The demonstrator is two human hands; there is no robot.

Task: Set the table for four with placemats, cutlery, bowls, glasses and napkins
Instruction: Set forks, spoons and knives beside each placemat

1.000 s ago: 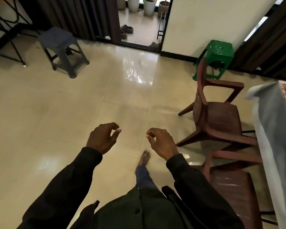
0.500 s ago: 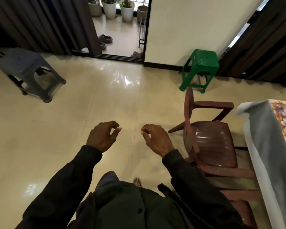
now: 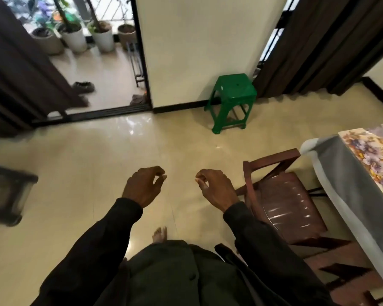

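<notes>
Head view: left hand (image 3: pixel 143 186) and right hand (image 3: pixel 216 188) hung before the body, fingers loosely curled, holding nothing. Table (image 3: pixel 341 173) at the right edge, grey-draped, with a floral cover (image 3: pixel 372 155) on top; could not tell whether that was a placemat. No cutlery, bowls, glasses or napkins in sight. Chair (image 3: pixel 285 202) stood between person and table. Judgement: the step was probably fetching supplies empty-handed. Best done by skirting the chair legs, gathering one kind of item per trip and carrying two-handed.
</notes>
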